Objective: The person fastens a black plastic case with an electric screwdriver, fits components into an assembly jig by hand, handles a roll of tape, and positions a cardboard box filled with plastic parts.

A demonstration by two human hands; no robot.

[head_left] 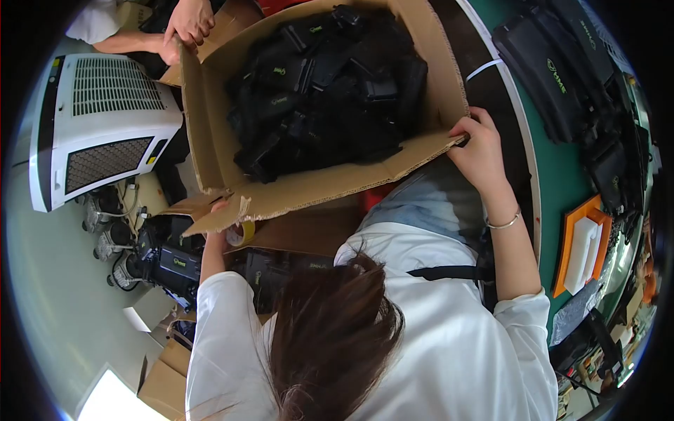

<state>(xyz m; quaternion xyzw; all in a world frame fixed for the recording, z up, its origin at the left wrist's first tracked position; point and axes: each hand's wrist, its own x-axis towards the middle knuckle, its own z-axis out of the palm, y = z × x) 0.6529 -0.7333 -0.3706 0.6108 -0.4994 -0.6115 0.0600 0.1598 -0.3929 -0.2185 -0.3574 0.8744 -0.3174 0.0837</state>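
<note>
A large open cardboard box (pixel 323 184) is heaped with black cases (pixel 309 105), some bearing a small green logo. My right hand (pixel 481 144) grips the box's right near corner, fingers closed over the edge. At the left near corner, my left hand (pixel 216 223) is closed on the cardboard, partly hidden by the flap. A yellow roll of tape (pixel 241 233) shows right beside my left hand; whether I hold it too is unclear. Another person's two hands (pixel 188 27) are at the box's far left corner, one of them gripping it.
To the left stands a white vented machine (pixel 119 119). Below it are grey motor-like units (pixel 111 238) and more black cases (pixel 175 261). A green table (pixel 554 210) at right carries black cases (pixel 562 84) and an orange tray (pixel 581 245) with a white block.
</note>
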